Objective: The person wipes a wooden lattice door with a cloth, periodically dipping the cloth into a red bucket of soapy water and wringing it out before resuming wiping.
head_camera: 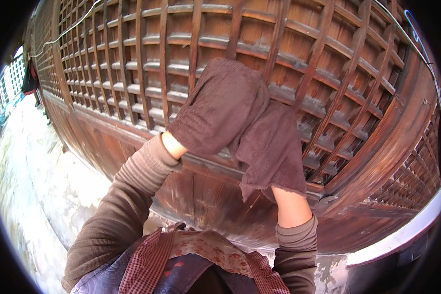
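A dark brown terry cloth point(224, 106) is draped over both of my hands in front of a wooden lattice panel point(194, 44). Only the wrist of my left hand point(174, 145) shows below the cloth's left edge. My right hand point(291, 205) is likewise covered, with its wrist and lower forearm bare. Fingers and grip are hidden on both sides. The cloth's top lies over the lattice bars, though I cannot tell whether it presses on them. Pale dust coats several crossbars. Ragged corners of the cloth hang near my right wrist.
Solid wooden boards point(205, 198) form the wall below the lattice. A thick wooden post point(386, 172) stands to the right. A white cable point(71, 30) crosses the upper left, and a blue wire hook point(415, 27) hangs upper right. Pale concrete ground point(33, 183) runs along the left.
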`<control>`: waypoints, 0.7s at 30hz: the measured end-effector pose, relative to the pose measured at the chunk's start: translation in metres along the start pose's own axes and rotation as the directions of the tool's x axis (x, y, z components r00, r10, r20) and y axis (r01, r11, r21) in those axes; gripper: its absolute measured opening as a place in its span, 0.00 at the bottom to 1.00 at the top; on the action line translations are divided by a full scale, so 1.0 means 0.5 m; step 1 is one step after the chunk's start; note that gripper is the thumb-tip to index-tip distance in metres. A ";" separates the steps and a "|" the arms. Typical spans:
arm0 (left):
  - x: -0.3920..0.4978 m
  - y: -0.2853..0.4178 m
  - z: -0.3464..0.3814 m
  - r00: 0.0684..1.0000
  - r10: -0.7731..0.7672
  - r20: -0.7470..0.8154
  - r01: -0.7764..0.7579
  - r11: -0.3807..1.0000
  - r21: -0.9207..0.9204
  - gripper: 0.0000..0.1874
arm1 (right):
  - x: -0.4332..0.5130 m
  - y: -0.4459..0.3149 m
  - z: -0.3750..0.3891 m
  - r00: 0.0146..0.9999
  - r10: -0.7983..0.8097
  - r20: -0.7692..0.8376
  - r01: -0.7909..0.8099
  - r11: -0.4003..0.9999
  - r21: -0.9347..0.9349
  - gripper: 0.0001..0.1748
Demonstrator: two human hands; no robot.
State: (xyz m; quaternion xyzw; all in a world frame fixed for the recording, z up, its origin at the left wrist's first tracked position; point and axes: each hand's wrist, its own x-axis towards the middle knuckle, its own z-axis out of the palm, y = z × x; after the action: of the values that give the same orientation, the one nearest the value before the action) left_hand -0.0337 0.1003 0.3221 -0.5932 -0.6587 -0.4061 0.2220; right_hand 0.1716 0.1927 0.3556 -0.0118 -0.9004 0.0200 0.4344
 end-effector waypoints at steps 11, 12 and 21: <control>0.015 0.166 -0.081 0.986 0.108 0.128 -0.138 0.957 0.256 0.18 | -0.004 -0.002 -0.038 0.962 0.149 0.228 -0.105 0.976 -0.192 0.14; 0.011 0.184 -0.092 0.984 0.130 0.119 -0.159 0.945 0.286 0.18 | -0.006 0.000 -0.035 0.969 0.152 0.197 -0.113 0.975 -0.193 0.13; -0.067 0.246 -0.042 0.917 0.271 -0.293 -0.245 0.962 0.122 0.08 | -0.112 0.047 0.059 0.937 0.345 -0.056 -0.248 0.769 0.590 0.14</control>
State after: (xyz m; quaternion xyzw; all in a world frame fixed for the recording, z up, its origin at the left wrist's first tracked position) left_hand 0.0873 0.0591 0.3414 -0.5946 -0.5484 -0.4330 0.3977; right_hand 0.1836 0.2132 0.2924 -0.0243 -0.8006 0.3576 0.4801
